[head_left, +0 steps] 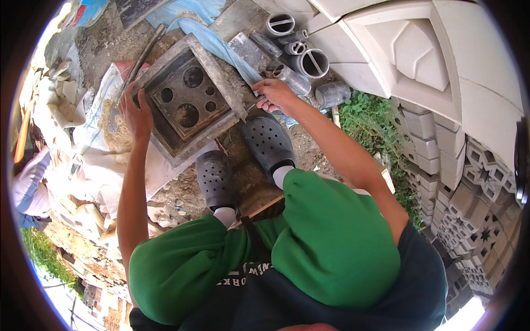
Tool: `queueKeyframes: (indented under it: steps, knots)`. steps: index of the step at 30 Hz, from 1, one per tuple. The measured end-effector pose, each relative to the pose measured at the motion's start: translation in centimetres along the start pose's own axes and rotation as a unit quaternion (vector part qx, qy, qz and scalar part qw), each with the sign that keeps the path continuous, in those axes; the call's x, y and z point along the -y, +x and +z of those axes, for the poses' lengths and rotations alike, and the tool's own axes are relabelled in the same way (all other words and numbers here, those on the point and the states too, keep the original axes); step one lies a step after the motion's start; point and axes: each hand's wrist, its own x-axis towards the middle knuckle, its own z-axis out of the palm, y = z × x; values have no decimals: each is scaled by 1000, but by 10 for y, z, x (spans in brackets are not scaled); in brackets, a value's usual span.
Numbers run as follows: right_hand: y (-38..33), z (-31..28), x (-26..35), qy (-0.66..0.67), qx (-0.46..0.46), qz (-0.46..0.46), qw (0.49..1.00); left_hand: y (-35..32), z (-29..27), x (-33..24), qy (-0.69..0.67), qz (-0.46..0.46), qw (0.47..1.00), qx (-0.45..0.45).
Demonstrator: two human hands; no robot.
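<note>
A square grey metal mould [187, 99] with several round holes in its sunken floor lies on the ground in front of my feet. My left hand [135, 113] grips its left rim. My right hand [274, 95] rests at the mould's right corner, fingers closed on a thin tool that is mostly hidden. A long flat metal bar [223, 83] lies along the mould's right edge. My grey perforated clogs [268, 140] stand just below the mould, and my knees in green shorts fill the lower part of the view.
Several short grey pipe pieces [313, 63] lie beyond my right hand. White moulded blocks [419, 49] are stacked at the right, with patterned blocks [475, 209] lower down. Empty sacks [94, 127] and rubble cover the left. Green weeds [370, 121] grow at the right.
</note>
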Motion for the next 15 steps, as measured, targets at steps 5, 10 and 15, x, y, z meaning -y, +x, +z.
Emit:
queueKeyframes:
  steps: [5, 10, 15]
  knots:
    - [-34, -4, 13, -280, 2, -118, 953, 3, -4, 5, 18, 1, 1000, 8]
    - [-11, -15, -11, -207, 34, -141, 968, 6, -4, 1, 12, -21, 1000, 6]
    - [-24, 4, -1, -149, -36, -39, 987, 4, -1, 2, 14, -20, 1000, 6]
